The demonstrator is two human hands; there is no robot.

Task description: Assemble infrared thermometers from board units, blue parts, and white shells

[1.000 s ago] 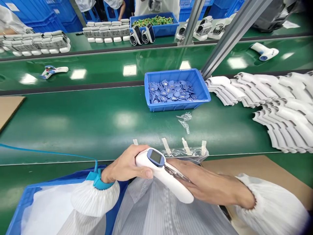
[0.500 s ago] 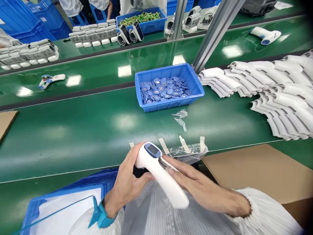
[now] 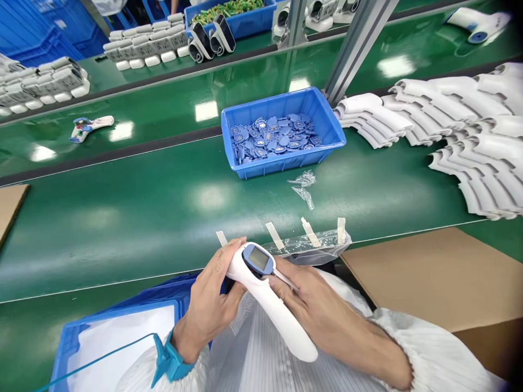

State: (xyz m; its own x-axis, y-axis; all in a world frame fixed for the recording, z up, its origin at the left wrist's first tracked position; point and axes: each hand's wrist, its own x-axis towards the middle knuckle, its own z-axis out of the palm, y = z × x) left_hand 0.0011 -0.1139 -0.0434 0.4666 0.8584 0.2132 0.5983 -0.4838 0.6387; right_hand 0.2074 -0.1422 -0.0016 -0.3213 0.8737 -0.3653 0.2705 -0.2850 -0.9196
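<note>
A white handheld infrared thermometer with a grey screen in a blue frame is held between both hands, its handle slanting down to the right. My left hand is closed around its head from the left, thumb underneath. On the other side my right hand is closed on the thermometer's right edge, where a dark gap shows between the white shell parts. Some right fingertips are hidden behind the body. A teal wrist strap with a cord is on my left wrist.
A blue bin of blue plastic pieces stands ahead on the green bench. Stacked white shells lie right, above a cardboard box. Tape strips hold a clear bag at the edge. A thermometer lies on the belt behind.
The thermometer has turned so its screen faces me more, and its handle end has dipped slightly. My right fingers have shifted along its edge. The camera view has moved a little.
</note>
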